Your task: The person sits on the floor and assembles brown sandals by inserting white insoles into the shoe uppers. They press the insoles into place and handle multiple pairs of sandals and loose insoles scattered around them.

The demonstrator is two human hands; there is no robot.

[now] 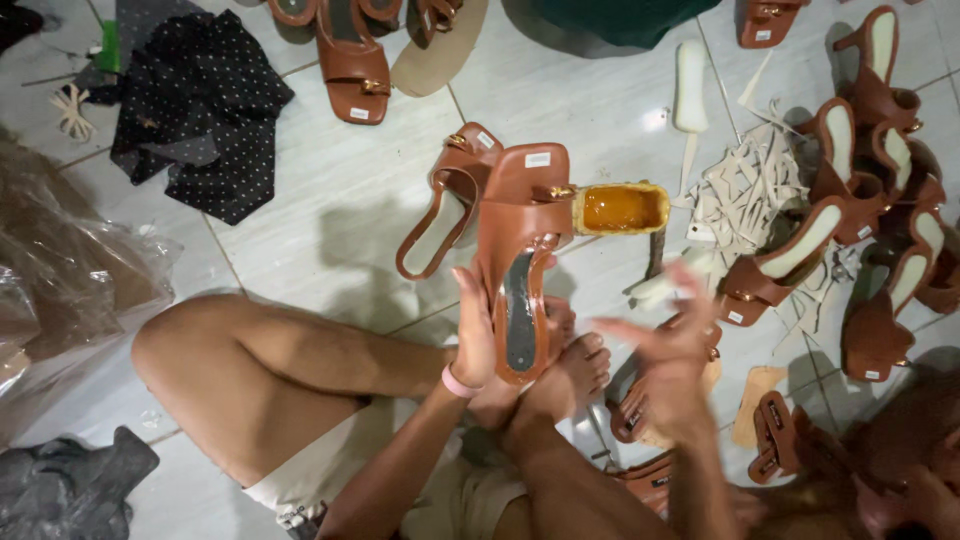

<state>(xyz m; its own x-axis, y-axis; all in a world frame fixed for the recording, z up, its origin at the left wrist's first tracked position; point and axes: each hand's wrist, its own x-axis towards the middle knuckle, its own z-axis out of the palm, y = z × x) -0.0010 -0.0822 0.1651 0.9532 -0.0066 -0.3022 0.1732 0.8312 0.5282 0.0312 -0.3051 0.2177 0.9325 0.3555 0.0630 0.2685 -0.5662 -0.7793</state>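
Sandal work fills your lap: your left hand (474, 335) grips a brown heeled sandal (520, 250) by its edge, sole side up, above your crossed feet. Your right hand (672, 345) hovers open just beside it, fingers spread and blurred, holding nothing. Behind the sandal a small tub of amber glue (620, 208) sits on the tiled floor (330, 200), with more brown sandals (870, 200) heaped to the right.
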